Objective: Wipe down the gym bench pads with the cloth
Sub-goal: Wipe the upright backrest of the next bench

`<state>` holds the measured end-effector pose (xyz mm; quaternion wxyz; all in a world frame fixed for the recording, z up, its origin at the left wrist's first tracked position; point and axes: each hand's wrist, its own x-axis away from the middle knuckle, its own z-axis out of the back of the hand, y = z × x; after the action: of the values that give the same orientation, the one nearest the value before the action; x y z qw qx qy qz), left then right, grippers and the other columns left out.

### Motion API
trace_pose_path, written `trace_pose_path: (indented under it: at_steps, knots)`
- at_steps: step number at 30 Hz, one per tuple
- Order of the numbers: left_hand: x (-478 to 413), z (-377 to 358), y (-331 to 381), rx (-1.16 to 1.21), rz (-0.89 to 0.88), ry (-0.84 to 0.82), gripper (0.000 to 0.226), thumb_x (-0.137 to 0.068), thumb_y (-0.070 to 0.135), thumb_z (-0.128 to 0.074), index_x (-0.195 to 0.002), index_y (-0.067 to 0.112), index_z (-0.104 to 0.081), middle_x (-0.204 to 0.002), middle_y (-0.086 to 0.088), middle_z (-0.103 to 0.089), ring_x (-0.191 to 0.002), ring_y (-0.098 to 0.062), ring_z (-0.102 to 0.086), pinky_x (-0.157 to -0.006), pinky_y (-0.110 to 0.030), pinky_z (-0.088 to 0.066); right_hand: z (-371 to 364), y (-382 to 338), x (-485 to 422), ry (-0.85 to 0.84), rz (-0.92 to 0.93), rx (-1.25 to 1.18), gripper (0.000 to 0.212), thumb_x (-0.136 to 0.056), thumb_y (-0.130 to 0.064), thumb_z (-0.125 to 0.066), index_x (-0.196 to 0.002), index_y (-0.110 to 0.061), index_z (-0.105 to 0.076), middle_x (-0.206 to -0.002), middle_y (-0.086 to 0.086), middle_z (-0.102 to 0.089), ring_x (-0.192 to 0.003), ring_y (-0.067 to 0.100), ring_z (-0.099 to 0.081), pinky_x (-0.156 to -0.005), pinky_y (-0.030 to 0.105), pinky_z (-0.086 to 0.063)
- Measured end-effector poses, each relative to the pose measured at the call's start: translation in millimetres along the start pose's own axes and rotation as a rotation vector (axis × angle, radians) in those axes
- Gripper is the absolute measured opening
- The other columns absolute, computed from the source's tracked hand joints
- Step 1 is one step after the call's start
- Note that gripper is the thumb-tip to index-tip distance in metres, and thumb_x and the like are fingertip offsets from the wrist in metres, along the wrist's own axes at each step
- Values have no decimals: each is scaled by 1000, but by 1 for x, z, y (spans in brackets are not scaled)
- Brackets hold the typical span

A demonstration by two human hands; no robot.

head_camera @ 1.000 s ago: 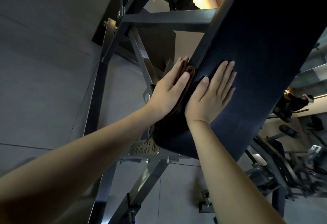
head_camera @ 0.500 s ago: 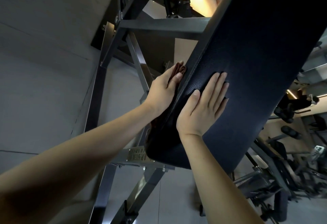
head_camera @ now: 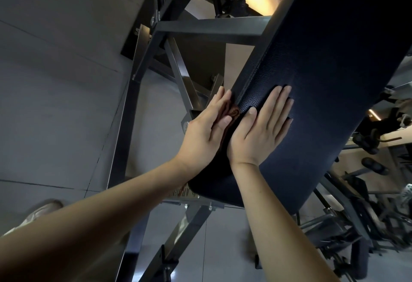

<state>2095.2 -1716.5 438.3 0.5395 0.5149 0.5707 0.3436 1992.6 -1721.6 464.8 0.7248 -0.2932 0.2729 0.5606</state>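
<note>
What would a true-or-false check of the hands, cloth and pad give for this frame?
1. The left hand presses the cloth against the side edge of the pad. True.
2. The right hand grips the cloth. False: it lies flat on the pad's top face with straight fingers, and no cloth shows under it.
3. The cloth is white. False: it is brown.
4. The pad is dark and sits on a metal frame. True.
5. The two hands are far apart. False: they lie side by side at the pad's edge.
</note>
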Motion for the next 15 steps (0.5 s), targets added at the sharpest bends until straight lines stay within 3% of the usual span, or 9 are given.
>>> trace_pose_path:
  at_steps: [10,15]
  knots:
    - [-40,-8,6,-3,137,55,45,-104,17,-44,-148,11,-39,-153,-2,-41,-140,-8,-36,-114,-14,-27,0,0,0,20,6,2,58,-101,-33,-22,-152,-6,-32,-159,12,-30,-148,29,-25,-120,49,-17]
    - [-48,-4,3,-11,200,24,44,-105,22,-44,-148,13,-42,-144,-3,-53,-137,-14,-44,-116,-34,-34,3,-2,-1,-10,-5,0,59,-101,-35,-21,-153,-8,-29,-161,11,-27,-149,28,-22,-120,48,-14]
